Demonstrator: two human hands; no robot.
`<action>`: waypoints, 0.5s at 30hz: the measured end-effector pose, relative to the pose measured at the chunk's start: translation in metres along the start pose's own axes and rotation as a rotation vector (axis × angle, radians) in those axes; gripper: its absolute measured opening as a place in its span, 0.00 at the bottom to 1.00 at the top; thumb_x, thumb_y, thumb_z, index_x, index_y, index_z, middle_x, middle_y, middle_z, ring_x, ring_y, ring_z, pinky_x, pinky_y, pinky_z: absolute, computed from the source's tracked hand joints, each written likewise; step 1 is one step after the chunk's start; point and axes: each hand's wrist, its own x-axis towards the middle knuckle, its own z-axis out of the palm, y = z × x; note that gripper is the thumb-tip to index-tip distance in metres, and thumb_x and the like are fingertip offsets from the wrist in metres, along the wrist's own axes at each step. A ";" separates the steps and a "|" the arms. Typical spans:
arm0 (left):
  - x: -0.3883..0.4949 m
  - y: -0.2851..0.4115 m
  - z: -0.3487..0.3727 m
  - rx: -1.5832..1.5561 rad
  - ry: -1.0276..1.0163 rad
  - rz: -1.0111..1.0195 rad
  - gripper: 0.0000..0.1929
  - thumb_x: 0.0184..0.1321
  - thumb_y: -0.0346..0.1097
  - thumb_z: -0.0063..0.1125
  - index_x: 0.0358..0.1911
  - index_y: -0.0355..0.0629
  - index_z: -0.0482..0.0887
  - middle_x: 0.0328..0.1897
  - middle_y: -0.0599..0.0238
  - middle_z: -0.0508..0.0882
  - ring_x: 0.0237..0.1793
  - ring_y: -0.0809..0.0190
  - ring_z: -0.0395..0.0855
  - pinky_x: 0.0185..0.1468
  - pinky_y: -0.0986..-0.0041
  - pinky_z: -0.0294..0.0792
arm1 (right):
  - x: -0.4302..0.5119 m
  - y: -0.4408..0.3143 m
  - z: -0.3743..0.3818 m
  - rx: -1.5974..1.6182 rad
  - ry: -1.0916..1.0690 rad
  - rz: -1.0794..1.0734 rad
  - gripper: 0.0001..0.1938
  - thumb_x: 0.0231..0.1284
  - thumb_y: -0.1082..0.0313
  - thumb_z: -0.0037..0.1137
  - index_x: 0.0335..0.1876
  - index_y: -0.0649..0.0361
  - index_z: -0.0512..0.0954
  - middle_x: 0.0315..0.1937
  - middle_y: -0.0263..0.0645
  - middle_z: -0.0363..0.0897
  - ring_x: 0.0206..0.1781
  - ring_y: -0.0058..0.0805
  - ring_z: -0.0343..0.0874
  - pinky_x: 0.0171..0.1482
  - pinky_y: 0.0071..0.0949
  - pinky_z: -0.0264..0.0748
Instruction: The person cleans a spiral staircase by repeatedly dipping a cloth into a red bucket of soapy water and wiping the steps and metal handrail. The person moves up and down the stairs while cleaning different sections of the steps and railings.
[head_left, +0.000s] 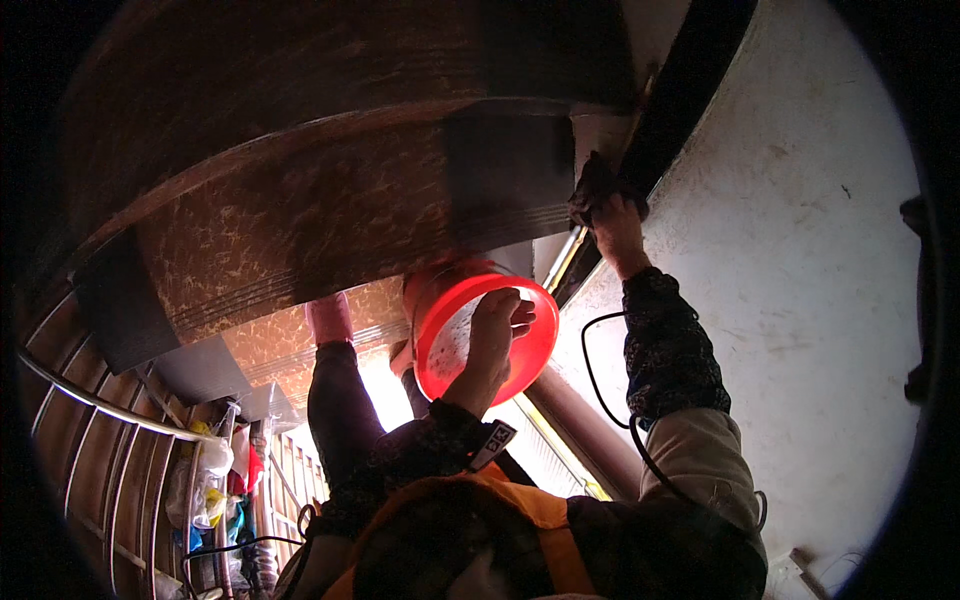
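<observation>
My right hand (621, 234) grips a dark, bunched cloth (594, 187). It presses the cloth to the black skirting (675, 105) where the stairs meet the white wall. In front of me is a red plastic bucket (541, 352), its mouth towards me, with pale, speckled liquid visible inside. Across the bucket's opening reaches my left hand (495, 330), its fingers curled. Whether those fingers hold a handle is hidden from this angle.
Brown-patterned stair treads (360, 195) with dark end bands and grooved edges curve across the view. A metal railing (105, 409) runs along the left, with several plastic bags (214, 480) beside it. A black cable (589, 367) hangs near my right sleeve. The white wall (795, 285) rises at right.
</observation>
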 end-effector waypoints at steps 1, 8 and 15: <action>-0.005 0.002 -0.002 -0.005 0.016 -0.013 0.09 0.68 0.40 0.54 0.45 0.45 0.80 0.40 0.62 0.87 0.40 0.60 0.85 0.46 0.67 0.75 | -0.014 -0.013 0.009 0.019 -0.064 -0.031 0.14 0.54 0.60 0.59 0.43 0.58 0.82 0.46 0.44 0.79 0.52 0.44 0.73 0.50 0.45 0.71; -0.021 0.016 -0.009 -0.127 -0.025 0.070 0.09 0.69 0.39 0.55 0.47 0.47 0.79 0.40 0.63 0.87 0.41 0.61 0.85 0.47 0.67 0.74 | -0.105 -0.067 -0.029 0.042 -0.825 -0.125 0.17 0.50 0.55 0.62 0.44 0.55 0.86 0.46 0.42 0.85 0.57 0.43 0.77 0.59 0.47 0.73; -0.015 0.004 -0.003 -0.102 -0.034 0.057 0.09 0.69 0.38 0.52 0.47 0.44 0.79 0.40 0.63 0.87 0.40 0.62 0.85 0.46 0.67 0.75 | 0.009 -0.023 -0.091 0.237 0.042 -0.110 0.19 0.51 0.61 0.62 0.51 0.53 0.80 0.49 0.46 0.79 0.54 0.50 0.77 0.54 0.47 0.75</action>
